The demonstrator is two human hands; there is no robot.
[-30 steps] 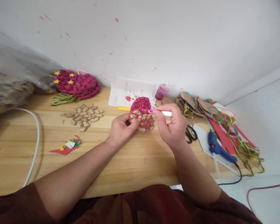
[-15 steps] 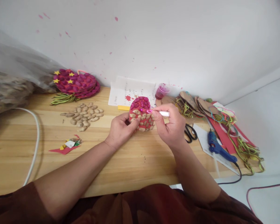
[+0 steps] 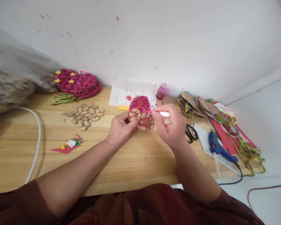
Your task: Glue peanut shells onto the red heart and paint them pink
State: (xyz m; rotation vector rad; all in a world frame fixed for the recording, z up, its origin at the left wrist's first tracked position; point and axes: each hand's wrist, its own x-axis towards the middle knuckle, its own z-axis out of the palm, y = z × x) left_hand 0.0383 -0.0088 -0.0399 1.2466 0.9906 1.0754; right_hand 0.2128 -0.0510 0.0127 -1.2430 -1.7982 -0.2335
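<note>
My left hand (image 3: 120, 128) grips a red round piece (image 3: 141, 113) covered with peanut shells, tilted up above the wooden table (image 3: 121, 162). The shells on its upper part are painted magenta, the lower ones are bare. My right hand (image 3: 172, 126) pinches a white-handled brush (image 3: 164, 114), whose pink tip touches the shells at the piece's right middle. A small cup of pink paint (image 3: 162, 91) stands just behind, near the wall.
Loose peanut shells (image 3: 85, 115) lie to the left, with finished magenta discs (image 3: 77, 82) stacked behind them. Paper sheet (image 3: 131, 92), scissors (image 3: 191, 132), a blue glue gun (image 3: 219, 149), cardboard cutouts and coloured string (image 3: 244, 150) crowd the right. A white cable (image 3: 35, 143) and paper scraps (image 3: 69, 145) lie left.
The brush tip has shifted slightly along the shells at the piece's middle; both hands stay nearly in place. The view has moved a little.
</note>
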